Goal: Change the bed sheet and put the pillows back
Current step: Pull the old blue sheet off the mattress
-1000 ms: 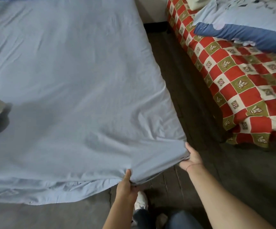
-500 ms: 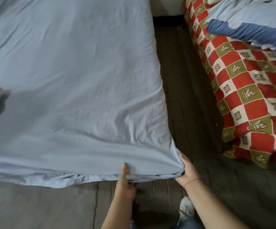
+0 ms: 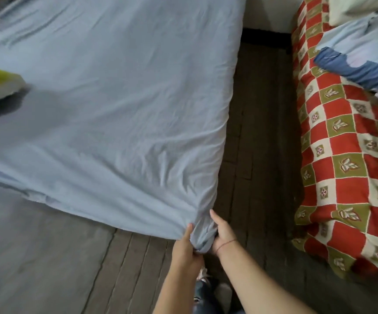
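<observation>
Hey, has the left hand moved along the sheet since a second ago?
Yes, the left hand slid right along the foot edge to the corner of the blue sheet, beside the right hand.

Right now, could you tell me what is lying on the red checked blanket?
A blue pillow and a cream pillow behind it lie on the red checked blanket; whatever the blanket covers is hidden.
</observation>
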The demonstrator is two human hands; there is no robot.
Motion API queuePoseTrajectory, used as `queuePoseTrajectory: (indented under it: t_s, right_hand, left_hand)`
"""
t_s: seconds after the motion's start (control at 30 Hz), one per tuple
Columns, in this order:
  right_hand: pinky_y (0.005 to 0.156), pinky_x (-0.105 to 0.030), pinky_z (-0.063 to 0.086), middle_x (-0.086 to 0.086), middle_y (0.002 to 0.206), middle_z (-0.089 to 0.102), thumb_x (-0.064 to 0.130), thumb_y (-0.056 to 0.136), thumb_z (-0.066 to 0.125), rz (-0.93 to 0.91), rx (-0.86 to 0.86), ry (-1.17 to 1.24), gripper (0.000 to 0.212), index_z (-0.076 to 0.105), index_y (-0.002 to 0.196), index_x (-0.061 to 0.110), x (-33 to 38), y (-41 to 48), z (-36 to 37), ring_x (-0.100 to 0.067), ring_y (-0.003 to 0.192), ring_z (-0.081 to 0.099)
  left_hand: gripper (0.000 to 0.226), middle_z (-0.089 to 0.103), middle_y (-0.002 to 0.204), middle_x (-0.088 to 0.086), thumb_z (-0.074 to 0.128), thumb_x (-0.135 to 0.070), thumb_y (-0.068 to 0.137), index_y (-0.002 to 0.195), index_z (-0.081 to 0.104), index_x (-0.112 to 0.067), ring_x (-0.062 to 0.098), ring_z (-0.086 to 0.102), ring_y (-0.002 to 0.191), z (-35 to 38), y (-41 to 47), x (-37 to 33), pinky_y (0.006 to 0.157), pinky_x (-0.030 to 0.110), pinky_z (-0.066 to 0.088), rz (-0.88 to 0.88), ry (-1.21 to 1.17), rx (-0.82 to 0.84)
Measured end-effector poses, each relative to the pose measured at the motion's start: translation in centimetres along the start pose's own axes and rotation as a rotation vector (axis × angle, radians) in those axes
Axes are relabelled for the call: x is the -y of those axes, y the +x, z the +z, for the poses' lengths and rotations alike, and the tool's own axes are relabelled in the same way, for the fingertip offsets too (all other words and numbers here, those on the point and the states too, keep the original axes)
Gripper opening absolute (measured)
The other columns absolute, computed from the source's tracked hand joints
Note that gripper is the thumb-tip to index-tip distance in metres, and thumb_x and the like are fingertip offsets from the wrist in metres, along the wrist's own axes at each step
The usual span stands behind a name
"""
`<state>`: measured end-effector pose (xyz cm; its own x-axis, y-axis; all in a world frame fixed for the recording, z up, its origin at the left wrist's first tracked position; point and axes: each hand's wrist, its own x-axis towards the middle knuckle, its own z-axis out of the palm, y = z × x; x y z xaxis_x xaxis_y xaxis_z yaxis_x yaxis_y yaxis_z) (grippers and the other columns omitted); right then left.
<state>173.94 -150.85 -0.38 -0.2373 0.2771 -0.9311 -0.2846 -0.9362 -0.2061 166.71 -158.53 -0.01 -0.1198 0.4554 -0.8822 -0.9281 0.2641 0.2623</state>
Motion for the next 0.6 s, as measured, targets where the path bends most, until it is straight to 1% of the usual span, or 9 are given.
queuePoseTrajectory:
  t_s: [0.07, 0.13, 0.17, 0.27, 0.33, 0.43, 0.5, 0.53, 0.6]
  right_hand:
    - [0.094, -0.052, 0.046, -0.028, 0.107, 0.067, 0.038, 0.093, 0.057, -0.009, 0.037, 0.036, 0.049, 0.064, 0.111, -0.008, 1.5, 0.5, 0.6, -0.042, 0.105, 0.061]
    - [0.094, -0.053, 0.046, -0.026, 0.114, 0.065, 0.036, 0.093, 0.058, -0.024, 0.057, 0.058, 0.045, 0.064, 0.11, -0.005, 2.9, 1.5, 1.0, -0.042, 0.109, 0.059]
    - [0.094, -0.053, 0.046, -0.025, 0.118, 0.063, 0.033, 0.093, 0.058, -0.034, 0.054, 0.075, 0.041, 0.063, 0.11, -0.003, 3.4, 1.9, 1.1, -0.042, 0.109, 0.059]
    - [0.096, -0.053, 0.044, -0.021, 0.119, 0.063, 0.028, 0.095, 0.054, -0.069, 0.067, 0.17, 0.034, 0.061, 0.114, 0.0, 4.1, 3.2, 1.7, -0.038, 0.101, 0.06]
    - [0.101, -0.054, 0.04, -0.02, 0.128, 0.059, 0.026, 0.096, 0.053, -0.061, 0.063, 0.244, 0.027, 0.064, 0.107, 0.004, 4.0, 3.7, 2.1, -0.039, 0.109, 0.057]
    - [0.099, -0.054, 0.036, -0.017, 0.134, 0.054, 0.024, 0.097, 0.052, -0.017, 0.016, 0.301, 0.022, 0.062, 0.091, 0.006, 4.2, 4.2, 2.4, -0.036, 0.122, 0.049]
    - [0.093, -0.053, 0.038, -0.016, 0.131, 0.055, 0.024, 0.098, 0.051, 0.013, 0.013, 0.293, 0.023, 0.062, 0.088, 0.006, 4.8, 4.2, 2.4, -0.036, 0.112, 0.054]
    - [0.088, -0.051, 0.043, -0.016, 0.128, 0.056, 0.023, 0.098, 0.05, 0.027, 0.014, 0.279, 0.023, 0.063, 0.089, 0.005, 5.1, 4.5, 2.3, -0.035, 0.102, 0.059]
    - [0.065, -0.048, 0.056, -0.019, 0.119, 0.062, 0.025, 0.097, 0.05, 0.086, 0.017, 0.168, 0.026, 0.065, 0.102, 0.004, 5.5, 4.8, 2.1, -0.037, 0.082, 0.064]
  left_hand:
    - [0.058, 0.06, 0.127, 0.026, 0.065, -0.029, 0.082, 0.128, 0.057, 0.005, 0.036, 0.063, 0.108, -0.4, -0.2, -0.8, 0.099, 0.044, 0.049, -0.027, 0.066, 0.077]
    - [0.052, 0.062, 0.123, 0.026, 0.065, -0.025, 0.081, 0.122, 0.061, 0.006, 0.031, 0.066, 0.097, -0.9, -0.3, -1.5, 0.086, 0.039, 0.054, -0.035, 0.095, 0.116]
    - [0.051, 0.064, 0.121, 0.027, 0.065, -0.024, 0.08, 0.12, 0.062, 0.008, 0.031, 0.066, 0.095, -1.2, -0.6, -1.8, 0.085, 0.038, 0.054, -0.036, 0.121, 0.112]
    - [0.051, 0.068, 0.106, 0.027, 0.066, -0.021, 0.081, 0.117, 0.061, 0.014, 0.03, 0.069, 0.082, -2.6, -0.6, -2.9, 0.073, 0.036, 0.058, -0.043, 0.206, 0.1]
    - [0.045, 0.069, 0.094, 0.026, 0.065, -0.016, 0.084, 0.115, 0.061, 0.016, 0.028, 0.07, 0.068, -3.1, -0.7, -3.7, 0.058, 0.031, 0.057, -0.019, 0.239, 0.101]
    - [0.036, 0.071, 0.089, 0.023, 0.062, -0.015, 0.087, 0.111, 0.064, 0.012, 0.027, 0.071, 0.064, -3.6, -1.1, -4.4, 0.053, 0.028, 0.055, -0.008, 0.262, 0.079]
    - [0.039, 0.071, 0.093, 0.023, 0.065, -0.019, 0.084, 0.11, 0.066, 0.01, 0.028, 0.07, 0.068, -3.8, -1.0, -4.4, 0.055, 0.029, 0.055, -0.011, 0.263, 0.067]
    - [0.042, 0.071, 0.096, 0.024, 0.067, -0.021, 0.081, 0.11, 0.067, 0.01, 0.028, 0.07, 0.07, -3.6, -1.0, -4.3, 0.057, 0.03, 0.056, -0.019, 0.254, 0.061]
    - [0.045, 0.071, 0.1, 0.025, 0.069, -0.024, 0.076, 0.107, 0.068, 0.009, 0.03, 0.071, 0.074, -3.2, -0.8, -3.6, 0.061, 0.032, 0.059, -0.019, 0.145, 0.044]
